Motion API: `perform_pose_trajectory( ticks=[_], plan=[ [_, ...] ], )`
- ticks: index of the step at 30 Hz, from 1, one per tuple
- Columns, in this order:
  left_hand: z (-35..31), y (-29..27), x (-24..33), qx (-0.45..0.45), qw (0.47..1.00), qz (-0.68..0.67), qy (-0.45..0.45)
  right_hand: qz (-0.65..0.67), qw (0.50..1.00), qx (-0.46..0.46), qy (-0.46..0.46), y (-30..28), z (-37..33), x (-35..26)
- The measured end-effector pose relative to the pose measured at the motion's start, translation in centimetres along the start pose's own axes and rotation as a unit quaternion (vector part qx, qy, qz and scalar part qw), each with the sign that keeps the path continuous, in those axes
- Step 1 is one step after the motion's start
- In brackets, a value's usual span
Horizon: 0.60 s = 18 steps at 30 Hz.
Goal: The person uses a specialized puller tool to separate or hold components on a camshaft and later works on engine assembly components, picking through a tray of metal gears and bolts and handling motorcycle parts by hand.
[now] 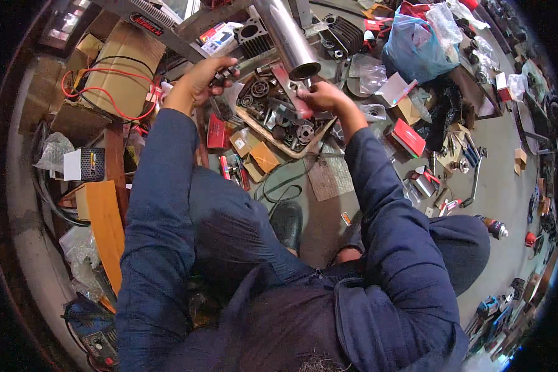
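My left hand [203, 79] is raised at the upper left of centre, its fingers curled around a small dark metal part [223, 75]. My right hand [323, 97] is closed just below the open end of a shiny metal tube [291, 43], beside a red and pale strip [291, 92]. What its fingers grip is too small and partly hidden to make out. Beneath both hands lies a shallow tray [273, 146] full of greasy metal parts, among them a round flange [305, 131] and a bearing-like ring [260, 88].
Finned engine cylinders [253, 38] lie beyond the tray. Left are a cardboard box [121, 68] and a red cable [105, 116]. Red boxes [407, 137], a blue plastic bag [418, 46] and a ratchet wrench [475, 180] lie right. A spray can [493, 227] is beside my right knee.
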<state>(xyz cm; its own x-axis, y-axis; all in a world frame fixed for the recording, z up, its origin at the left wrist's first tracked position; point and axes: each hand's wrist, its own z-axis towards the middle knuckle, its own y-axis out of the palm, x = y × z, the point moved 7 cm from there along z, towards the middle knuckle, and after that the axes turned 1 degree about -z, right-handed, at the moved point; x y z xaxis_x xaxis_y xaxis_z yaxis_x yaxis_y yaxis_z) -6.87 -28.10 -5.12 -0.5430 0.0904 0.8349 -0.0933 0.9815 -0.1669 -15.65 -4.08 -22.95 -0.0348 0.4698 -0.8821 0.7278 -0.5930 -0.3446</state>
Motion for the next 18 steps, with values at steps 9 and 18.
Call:
perform_pose_trajectory(
  ticks=[9,18],
  plan=[
    [0.7,-0.2,-4.2,-0.1,0.967,0.233,0.034,-0.389,0.877,0.278,-0.054,-0.3,-8.1,-8.6],
    [-0.4,4.8,-4.0,-0.203,0.872,0.445,-0.034,-0.344,0.831,0.413,-0.144,-5.3,-11.3,-8.7]
  ],
)
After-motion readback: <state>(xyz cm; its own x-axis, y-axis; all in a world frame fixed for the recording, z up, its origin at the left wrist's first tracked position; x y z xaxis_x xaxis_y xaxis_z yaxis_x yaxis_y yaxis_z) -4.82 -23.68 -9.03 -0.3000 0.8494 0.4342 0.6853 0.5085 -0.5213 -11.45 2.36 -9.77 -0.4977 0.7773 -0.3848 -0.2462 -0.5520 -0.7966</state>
